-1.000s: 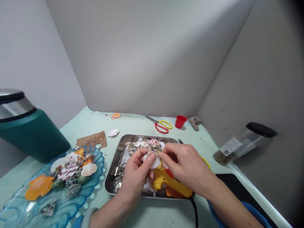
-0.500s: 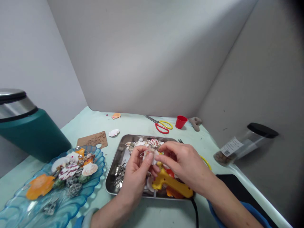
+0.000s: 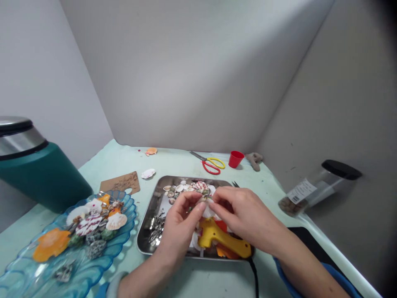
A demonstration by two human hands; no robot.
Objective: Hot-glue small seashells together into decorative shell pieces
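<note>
My left hand (image 3: 180, 225) and my right hand (image 3: 245, 215) meet over a steel tray (image 3: 149, 231). Both pinch a small white scallop shell (image 3: 207, 209) with tiny shells stuck on its top edge. Under the hands a yellow glue gun (image 3: 221, 240) lies in the tray, its black cord running off toward me. Several small loose shells (image 3: 186, 188) fill the tray's far end, and small metal bits (image 3: 156, 227) lie at its left side.
A blue plastic dish (image 3: 122, 240) holds decorated shells at the left. Behind it stands a teal bin (image 3: 40, 174). A brown card (image 3: 120, 182), loose shells (image 3: 148, 174), red-yellow scissors (image 3: 211, 163) and a red cup (image 3: 235, 158) lie farther back. A clear jar (image 3: 316, 188) is at the right.
The shell has tilted and dropped slightly between my fingers; my right fingertips have shifted along its top edge. Both hands stay over the tray.
</note>
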